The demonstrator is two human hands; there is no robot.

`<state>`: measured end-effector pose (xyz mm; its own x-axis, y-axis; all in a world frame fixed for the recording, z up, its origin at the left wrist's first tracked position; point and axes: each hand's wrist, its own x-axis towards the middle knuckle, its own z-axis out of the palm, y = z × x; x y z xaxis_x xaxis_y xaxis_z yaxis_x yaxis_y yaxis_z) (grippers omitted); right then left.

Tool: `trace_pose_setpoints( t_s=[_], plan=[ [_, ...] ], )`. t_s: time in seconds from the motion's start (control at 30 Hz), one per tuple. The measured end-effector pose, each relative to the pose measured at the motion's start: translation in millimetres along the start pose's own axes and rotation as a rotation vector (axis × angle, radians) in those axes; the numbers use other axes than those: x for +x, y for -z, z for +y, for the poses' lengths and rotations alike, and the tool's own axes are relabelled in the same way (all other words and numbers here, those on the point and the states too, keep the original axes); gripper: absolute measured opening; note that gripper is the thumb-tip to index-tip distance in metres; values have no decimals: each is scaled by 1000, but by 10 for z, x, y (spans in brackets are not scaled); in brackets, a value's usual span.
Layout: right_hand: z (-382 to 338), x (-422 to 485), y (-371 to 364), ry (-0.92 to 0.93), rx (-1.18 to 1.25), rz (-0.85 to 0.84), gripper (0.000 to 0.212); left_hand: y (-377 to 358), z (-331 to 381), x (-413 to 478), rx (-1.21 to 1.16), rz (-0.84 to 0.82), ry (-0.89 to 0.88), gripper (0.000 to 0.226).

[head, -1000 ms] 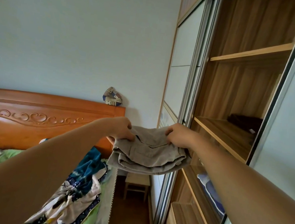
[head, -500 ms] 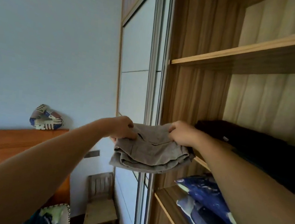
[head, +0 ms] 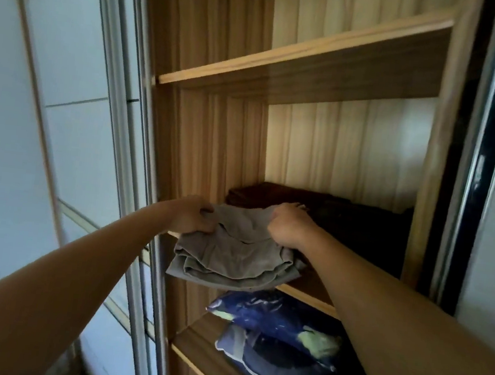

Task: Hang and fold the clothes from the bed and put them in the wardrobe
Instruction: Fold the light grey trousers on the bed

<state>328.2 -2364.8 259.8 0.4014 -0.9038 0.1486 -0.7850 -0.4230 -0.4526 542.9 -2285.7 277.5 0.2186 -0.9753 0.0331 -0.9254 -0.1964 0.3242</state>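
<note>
In the middle of the frame two hands hold a folded grey garment (head: pixel 232 256) at the front edge of the middle shelf (head: pixel 309 297) of the open wardrobe (head: pixel 211 140). The left hand (head: pixel 189 216) pinches the upper left edge of the garment, with the fingers curled into the cloth. The right hand (head: pixel 289 226) grips the upper right edge in the same manner, its knuckles turned upward. The far part of the garment is over the shelf board and the near part hangs out in front of the edge (whether the far part rests on the board, I cannot tell). Behind the right hand, further in on the same shelf, lies a pile of dark folded clothes (head: pixel 359 227), close to the fingers of this hand. Above, in the upper part of the frame, is the upper shelf (head: pixel 285 62). On the lower shelf (head: pixel 200 345), in the lower middle of the frame, lies dark blue bedding (head: pixel 279 329) with pale patches and a white edge. At the left of the frame stands the metal frame of a sliding door (head: pixel 140 144) with pale panels.
</note>
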Motion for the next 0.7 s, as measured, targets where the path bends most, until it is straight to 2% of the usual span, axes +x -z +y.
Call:
trace_pose_setpoints(
  t_s=[0.1,0.23,0.53,0.7],
  plan=[
    [90,155,61,-57,43,88,47,6,56,354,-26,-16,-66,70],
    [216,409,172,-122,91,160,29,101,108,892,-71,-31,-180,66],
    [571,674,491,-302,119,346,30,45,577,1936,-232,-160,-460,64],
    [876,583,727,-459,72,380,29,-150,993,2201,-348,-252,-588,53]
  ],
)
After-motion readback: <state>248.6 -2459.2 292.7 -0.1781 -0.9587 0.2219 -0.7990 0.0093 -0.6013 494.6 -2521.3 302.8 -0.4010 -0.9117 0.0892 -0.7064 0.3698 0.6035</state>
